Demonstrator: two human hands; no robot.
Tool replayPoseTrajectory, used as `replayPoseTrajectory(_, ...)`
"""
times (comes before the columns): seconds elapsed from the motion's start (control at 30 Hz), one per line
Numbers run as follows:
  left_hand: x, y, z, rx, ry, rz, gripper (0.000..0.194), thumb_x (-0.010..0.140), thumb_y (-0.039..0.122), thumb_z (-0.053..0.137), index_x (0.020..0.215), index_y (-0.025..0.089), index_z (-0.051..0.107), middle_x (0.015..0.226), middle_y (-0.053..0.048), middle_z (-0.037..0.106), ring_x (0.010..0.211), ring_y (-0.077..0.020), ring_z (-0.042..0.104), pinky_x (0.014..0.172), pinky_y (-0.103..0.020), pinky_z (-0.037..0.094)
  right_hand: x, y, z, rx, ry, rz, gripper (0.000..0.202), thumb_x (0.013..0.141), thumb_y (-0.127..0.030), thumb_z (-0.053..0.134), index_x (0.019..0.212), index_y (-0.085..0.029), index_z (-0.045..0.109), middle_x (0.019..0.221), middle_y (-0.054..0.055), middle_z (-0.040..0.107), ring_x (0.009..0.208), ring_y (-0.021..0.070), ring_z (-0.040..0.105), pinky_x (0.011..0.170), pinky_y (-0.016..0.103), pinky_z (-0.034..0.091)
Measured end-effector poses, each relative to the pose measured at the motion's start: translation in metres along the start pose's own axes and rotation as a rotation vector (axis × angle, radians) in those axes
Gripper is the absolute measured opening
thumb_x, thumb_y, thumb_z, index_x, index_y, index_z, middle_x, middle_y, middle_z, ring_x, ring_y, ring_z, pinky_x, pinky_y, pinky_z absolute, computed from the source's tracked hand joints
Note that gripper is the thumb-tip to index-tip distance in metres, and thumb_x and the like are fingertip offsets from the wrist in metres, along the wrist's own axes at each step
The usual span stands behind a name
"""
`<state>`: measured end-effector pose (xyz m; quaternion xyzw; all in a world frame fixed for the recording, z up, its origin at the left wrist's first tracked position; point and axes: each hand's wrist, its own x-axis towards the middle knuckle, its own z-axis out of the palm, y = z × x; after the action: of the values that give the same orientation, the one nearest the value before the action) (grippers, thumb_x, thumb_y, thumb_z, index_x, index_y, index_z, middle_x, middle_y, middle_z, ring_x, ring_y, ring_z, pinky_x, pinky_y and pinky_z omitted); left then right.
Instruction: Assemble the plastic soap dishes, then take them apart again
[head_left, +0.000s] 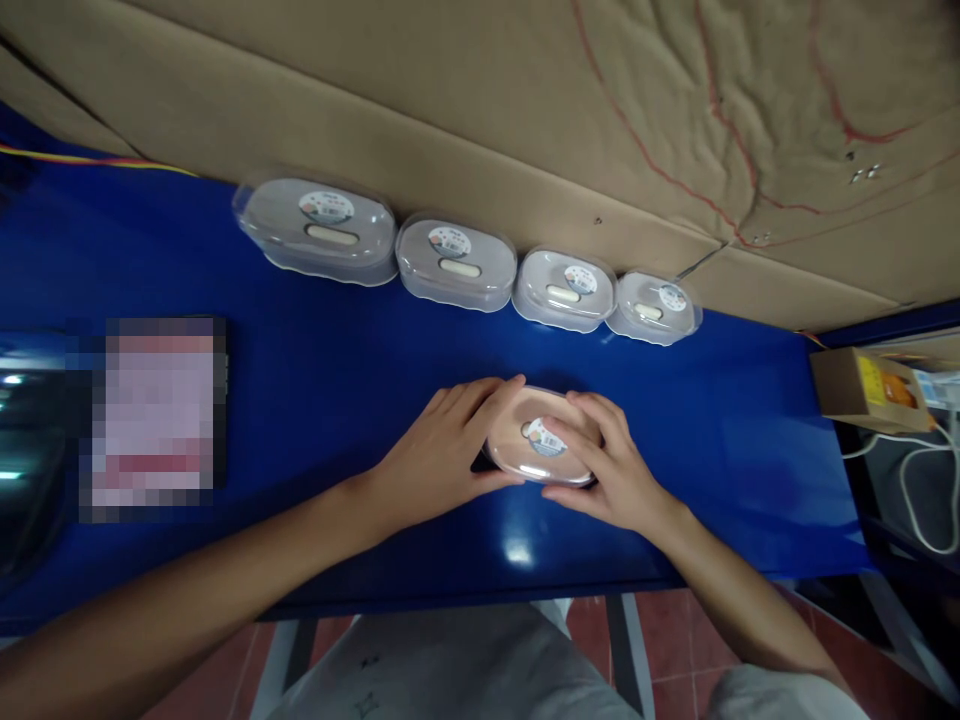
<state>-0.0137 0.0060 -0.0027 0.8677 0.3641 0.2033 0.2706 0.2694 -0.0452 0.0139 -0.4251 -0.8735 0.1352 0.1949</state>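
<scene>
Between my two hands is a small oval plastic container with a clear lid, a pinkish look and a round label on top. My left hand grips its left end, thumb at the near edge and fingers along the far side. Around the right end curls my right hand, one finger lying across the lid beside the label. The container is low over the blue table; whether it touches the surface I cannot tell.
Along the cardboard-covered wall stand several clear lidded containers in a row, larger toward the left. A blurred-out tablet-like object lies at left beside a dark glossy object. An open cardboard box and white cables are at right.
</scene>
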Motion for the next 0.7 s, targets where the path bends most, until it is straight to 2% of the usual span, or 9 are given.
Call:
replayPoseTrajectory(0.13,-0.001,-0.001,0.001,0.018,0.001,-0.008,0.103,0.092,0.052,0.083,0.172,0.025,0.023,0.157,-0.019,0.057,0.142,-0.0407,0.057,0.115,-0.056,0.048,-0.001,0.006,0.004,0.044,0.009,0.016,0.086,0.095,-0.055,0.079,0.168,-0.039,0.037,0.165,0.015,0.043,0.154,0.0417,0.044,0.124,0.067,0.043)
replayPoseTrajectory(0.23,-0.002,-0.002,-0.001,0.036,-0.027,0.013,0.107,0.093,0.053,0.082,0.173,0.025,0.017,0.158,-0.021,0.056,0.142,-0.0420,0.058,0.114,-0.059,0.049,0.001,0.012,-0.005,0.170,-0.041,0.052,0.081,0.091,-0.053,0.085,0.160,-0.035,0.048,0.162,0.015,0.048,0.156,0.0377,0.045,0.125,0.061,0.045)
replayPoseTrajectory(0.33,-0.003,-0.004,-0.005,0.040,-0.058,0.092,0.101,0.098,0.052,0.077,0.174,0.027,0.016,0.157,-0.020,0.058,0.142,-0.0399,0.059,0.113,-0.058,0.051,-0.004,0.027,-0.034,0.303,-0.164,0.104,0.075,0.088,-0.051,0.088,0.151,-0.032,0.054,0.162,0.015,0.050,0.157,0.0325,0.046,0.123,0.052,0.050)
replayPoseTrajectory(0.43,-0.001,-0.006,-0.010,0.049,-0.070,0.131,0.089,0.104,0.049,0.070,0.174,0.030,0.018,0.156,-0.017,0.060,0.142,-0.0367,0.061,0.114,-0.057,0.052,-0.029,0.054,-0.074,0.306,-0.199,0.204,0.064,0.090,-0.053,0.085,0.146,-0.033,0.058,0.164,0.013,0.050,0.158,0.0321,0.047,0.120,0.053,0.053)
replayPoseTrajectory(0.57,0.004,-0.015,-0.017,0.130,0.006,0.098,0.079,0.109,0.047,0.061,0.173,0.029,0.019,0.160,-0.018,0.056,0.143,-0.0364,0.060,0.115,-0.058,0.051,-0.083,0.100,-0.111,0.125,-0.054,0.416,0.056,0.093,-0.056,0.079,0.145,-0.038,0.064,0.171,0.009,0.047,0.159,0.0366,0.045,0.123,0.061,0.048)
replayPoseTrajectory(0.7,0.015,-0.028,-0.036,0.316,0.197,-0.009,0.077,0.108,0.050,0.057,0.172,0.025,0.022,0.162,-0.022,0.051,0.147,-0.0426,0.054,0.115,-0.062,0.048,-0.117,0.145,-0.115,-0.217,0.212,0.608,0.045,0.099,-0.040,0.067,0.144,-0.035,0.068,0.168,0.010,0.050,0.159,0.0374,0.044,0.125,0.063,0.043)
